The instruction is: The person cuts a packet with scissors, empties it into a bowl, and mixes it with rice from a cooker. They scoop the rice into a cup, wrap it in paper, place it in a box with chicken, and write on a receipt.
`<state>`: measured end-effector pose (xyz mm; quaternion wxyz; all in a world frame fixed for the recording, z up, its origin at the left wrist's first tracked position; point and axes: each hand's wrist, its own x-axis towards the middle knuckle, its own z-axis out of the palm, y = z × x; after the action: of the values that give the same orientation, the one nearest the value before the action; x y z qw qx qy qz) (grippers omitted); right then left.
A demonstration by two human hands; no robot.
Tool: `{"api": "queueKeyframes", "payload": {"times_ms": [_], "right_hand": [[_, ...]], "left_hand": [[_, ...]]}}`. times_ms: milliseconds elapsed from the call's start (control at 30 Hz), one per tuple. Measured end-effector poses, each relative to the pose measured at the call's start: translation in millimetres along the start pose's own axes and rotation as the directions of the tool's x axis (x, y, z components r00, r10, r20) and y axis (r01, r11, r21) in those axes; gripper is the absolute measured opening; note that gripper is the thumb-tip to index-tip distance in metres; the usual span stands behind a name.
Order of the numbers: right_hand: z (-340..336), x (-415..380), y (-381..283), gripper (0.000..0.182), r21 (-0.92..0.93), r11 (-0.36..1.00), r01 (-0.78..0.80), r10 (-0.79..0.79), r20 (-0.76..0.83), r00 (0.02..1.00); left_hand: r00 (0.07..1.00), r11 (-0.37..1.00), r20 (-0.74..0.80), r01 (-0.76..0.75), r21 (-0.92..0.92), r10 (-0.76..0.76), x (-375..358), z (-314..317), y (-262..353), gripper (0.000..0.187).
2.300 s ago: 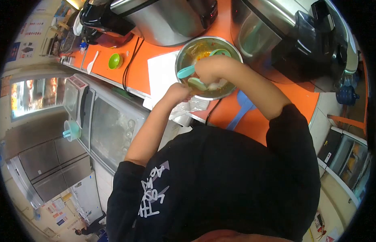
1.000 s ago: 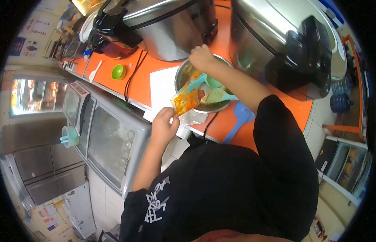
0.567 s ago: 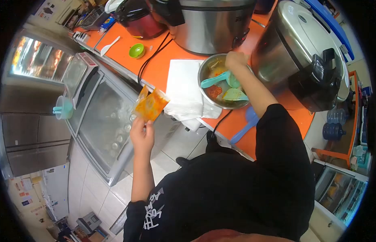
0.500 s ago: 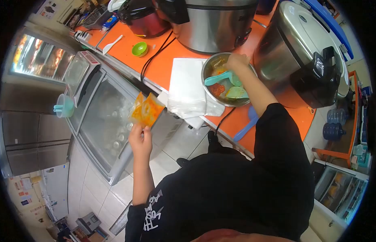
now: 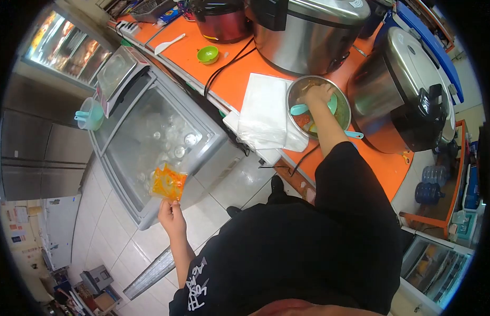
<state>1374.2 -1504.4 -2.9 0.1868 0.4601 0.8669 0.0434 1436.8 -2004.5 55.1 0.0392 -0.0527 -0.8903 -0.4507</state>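
Observation:
My left hand [image 5: 171, 211] pinches the edge of a clear plastic bag [image 5: 168, 181] with orange and yellow contents, out over the floor beside the glass-topped freezer. My right hand [image 5: 319, 95] reaches into a round metal bowl [image 5: 347, 113] on the orange counter. Its fingers lie low among the food, partly hidden, so what they hold, if anything, does not show. A light green spoon [image 5: 298, 109] and a second handle [image 5: 354, 135] lie in the bowl, with red and green food around them. White plastic sheets [image 5: 263, 110] lie left of the bowl.
Large steel cookers [image 5: 303, 39] stand behind and right of the bowl, a red cooker [image 5: 222, 23] further left. On the orange counter [image 5: 176, 52] are a green bowl [image 5: 207, 55], a white spoon [image 5: 170, 44] and black cables. A glass-topped freezer [image 5: 150, 131] adjoins it.
The view has shifted, so the counter appears further right. My left hand and the bag are lower and further from the counter. My right hand remains in the bowl.

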Motion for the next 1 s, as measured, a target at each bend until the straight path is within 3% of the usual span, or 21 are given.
{"api": "queueKeyframes", "payload": {"times_ms": [167, 333, 400, 467, 533, 567, 600, 667, 733, 833, 1000], "right_hand": [[1.4, 6.1, -0.9, 0.064, 0.014, 1.000, -0.025, 0.025, -0.041, 0.999], [6.2, 26.4, 18.1, 0.045, 0.362, 0.928, -0.088, 0.155, -0.161, 0.975], [-52.9, -37.8, 24.4, 0.042, 0.344, 0.938, 0.029, 0.050, -0.219, 0.974], [-66.1, -49.6, 17.5, 0.038, 0.316, 0.897, 0.309, -0.195, -0.347, 0.918], [-99.7, -98.3, -8.7, 0.034, 0.440, 0.524, 0.729, -0.511, -0.523, 0.683], [-109.4, -125.5, -29.5, 0.032, 0.531, 0.202, 0.823, -0.633, -0.570, 0.523], [-120.8, -157.0, -51.5, 0.031, 0.577, -0.140, 0.805, -0.692, -0.639, 0.337], [-152.8, -243.4, -80.3, 0.029, 0.443, -0.224, 0.868, -0.817, -0.571, 0.081], [-158.3, -306.4, -127.1, 0.033, 0.371, -0.482, 0.793, -0.824, -0.500, -0.267], [-164.7, -415.8, -177.3, 0.038, 0.340, -0.608, 0.718, -0.787, -0.381, -0.486], [-144.3, -576.3, -251.7, 0.043, 0.243, -0.822, 0.515, -0.568, -0.420, -0.708]], "left_hand": [[0.999, 0.998, -0.002, -0.053, 0.028, 0.053, 4.7, 10.0, 13.7, 0.015], [0.984, 0.984, -0.040, -0.174, -0.030, 0.173, 14.4, 20.3, 35.0, 0.011], [0.985, 0.987, -0.055, -0.163, 0.007, 0.163, 20.5, 18.7, 34.8, 0.011], [0.974, 0.978, -0.105, -0.208, -0.036, 0.203, 26.6, 17.6, 34.1, 0.011], [0.976, 0.977, -0.133, -0.187, -0.101, 0.173, 28.8, 11.6, 35.1, 0.011], [0.975, 0.973, -0.148, -0.188, -0.137, 0.168, 25.2, 5.9, 34.3, 0.011], [0.972, 0.971, -0.171, -0.186, -0.149, 0.160, 20.0, -1.5, 32.3, 0.010], [0.962, 0.966, -0.228, -0.195, -0.171, 0.153, 12.1, -21.8, 26.3, 0.010], [0.938, 0.956, -0.303, -0.232, -0.181, 0.171, 0.3, -50.3, 9.9, 0.010], [0.891, 0.952, -0.434, -0.236, -0.197, 0.131, -29.1, -110.9, -22.1, 0.011], [0.782, 0.974, -0.623, -0.145, -0.172, 0.006, -106.2, -236.5, -78.9, 0.012]]}}
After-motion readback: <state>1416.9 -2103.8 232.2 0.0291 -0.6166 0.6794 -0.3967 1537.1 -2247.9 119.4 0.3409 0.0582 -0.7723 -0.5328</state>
